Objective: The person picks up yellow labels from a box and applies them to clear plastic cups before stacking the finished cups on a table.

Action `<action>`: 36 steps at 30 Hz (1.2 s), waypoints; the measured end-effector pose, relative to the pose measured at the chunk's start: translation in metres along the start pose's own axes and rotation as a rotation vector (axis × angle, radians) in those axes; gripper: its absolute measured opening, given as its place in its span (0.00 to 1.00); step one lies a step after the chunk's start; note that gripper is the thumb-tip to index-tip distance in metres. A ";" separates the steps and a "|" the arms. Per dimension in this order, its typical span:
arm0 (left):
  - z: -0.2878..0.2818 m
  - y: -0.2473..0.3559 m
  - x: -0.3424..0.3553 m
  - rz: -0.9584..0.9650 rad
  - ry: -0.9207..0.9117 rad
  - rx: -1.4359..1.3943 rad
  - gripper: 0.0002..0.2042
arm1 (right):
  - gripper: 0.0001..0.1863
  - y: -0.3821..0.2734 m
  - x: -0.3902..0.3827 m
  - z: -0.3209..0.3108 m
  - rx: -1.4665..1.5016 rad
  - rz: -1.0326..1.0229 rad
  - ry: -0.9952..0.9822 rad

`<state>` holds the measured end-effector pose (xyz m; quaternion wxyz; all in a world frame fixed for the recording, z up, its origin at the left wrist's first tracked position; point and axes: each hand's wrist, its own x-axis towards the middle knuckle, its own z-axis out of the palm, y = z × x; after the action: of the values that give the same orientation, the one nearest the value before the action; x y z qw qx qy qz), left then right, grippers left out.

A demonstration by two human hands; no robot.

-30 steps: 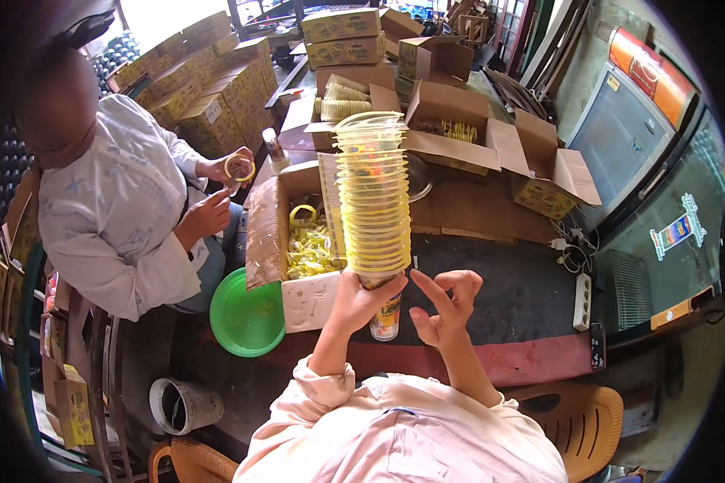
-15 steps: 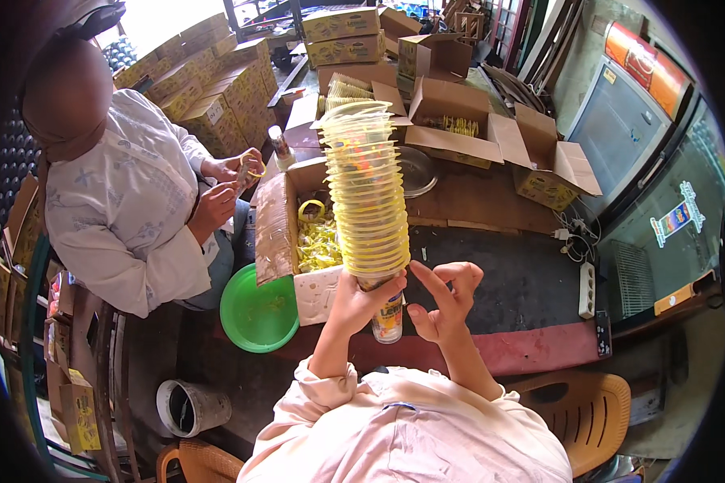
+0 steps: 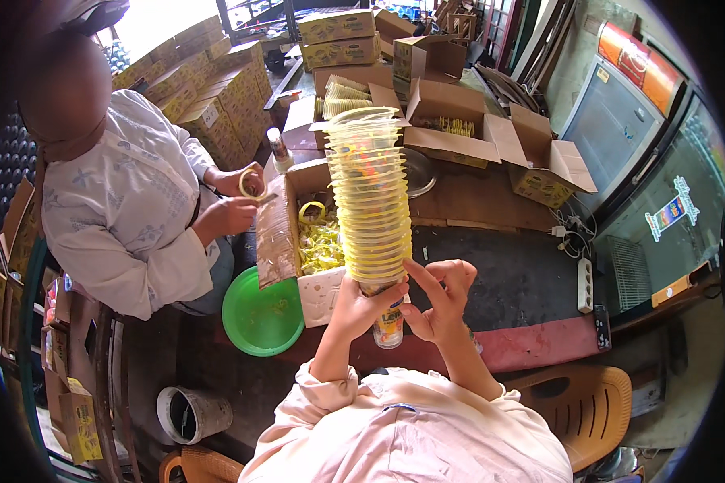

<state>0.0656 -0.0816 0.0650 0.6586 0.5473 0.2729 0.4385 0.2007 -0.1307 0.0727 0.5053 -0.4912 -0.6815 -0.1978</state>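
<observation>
My left hand (image 3: 353,306) is closed round the lower part of a tall stack of clear cups with yellow rims (image 3: 369,197); the printed bottom cup (image 3: 388,328) shows below it. My right hand (image 3: 441,302) is just right of the stack, fingers apart, index fingertip at the lowest rims and thumb near the bottom cup. Behind the stack is an open carton (image 3: 275,233) holding yellow plastic pieces (image 3: 321,245). A green basin (image 3: 258,322) lies left of my hands.
A co-worker (image 3: 125,197) at the left holds a yellow ring (image 3: 252,183). Open cartons (image 3: 451,109) and stacked boxes (image 3: 221,113) fill the back. A power strip (image 3: 585,286) and glass-door cabinet (image 3: 656,241) stand right; an orange chair (image 3: 584,410) is beside me.
The cup stack swayed left, then back to the right. My right index finger and thumb have moved in closer to it. The co-worker's hands and yellow ring have shifted.
</observation>
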 end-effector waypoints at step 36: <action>-0.034 -0.008 0.003 0.015 -0.072 -0.116 0.14 | 0.31 -0.012 0.028 0.025 -0.021 -0.028 -0.008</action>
<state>0.0412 -0.0625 0.0489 0.6953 0.5255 0.2190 0.4388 0.1779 -0.1035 0.0897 0.4945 -0.4876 -0.6881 -0.2103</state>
